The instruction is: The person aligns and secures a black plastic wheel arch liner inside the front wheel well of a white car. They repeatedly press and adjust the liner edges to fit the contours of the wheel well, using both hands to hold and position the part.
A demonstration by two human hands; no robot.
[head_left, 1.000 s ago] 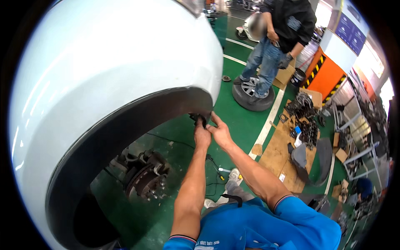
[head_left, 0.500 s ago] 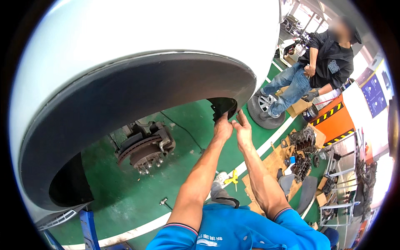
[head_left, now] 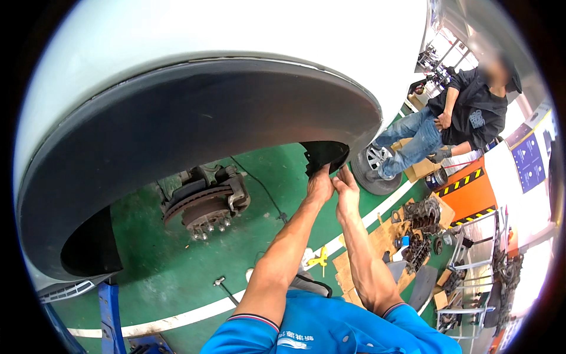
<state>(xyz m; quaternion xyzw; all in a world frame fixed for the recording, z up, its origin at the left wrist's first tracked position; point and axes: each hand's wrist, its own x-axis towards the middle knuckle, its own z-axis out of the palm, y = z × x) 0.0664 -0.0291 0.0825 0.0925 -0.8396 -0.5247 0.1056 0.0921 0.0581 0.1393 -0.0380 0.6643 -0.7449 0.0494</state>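
Observation:
The black wheel arch liner (head_left: 326, 156) hangs at the right lower end of the dark wheel arch trim (head_left: 224, 103) on a white vehicle. Around the liner's lower edge my left hand (head_left: 320, 186) is closed, its fingertips partly hidden behind it. Close beside it, my right hand (head_left: 346, 192) has its fingers pressed together at the same edge, and its thumb points toward the left hand. Below the arch, to the left, sits a rusty brake disc (head_left: 207, 206) with its hub studs and caliper, apart from both hands.
A person (head_left: 466, 106) stands at the right by a wheel (head_left: 377, 171) lying on the floor. Engine parts lie on cardboard (head_left: 348, 268). A metal rack (head_left: 471, 277), a yellow tool (head_left: 319, 259), a long-handled wrench (head_left: 221, 284) and a blue lift post (head_left: 110, 318) are around me.
The view has shifted, so the arch looks wider and my hands appear slightly lower and to the right. My right fingers, spread before, are now drawn together at the liner's edge.

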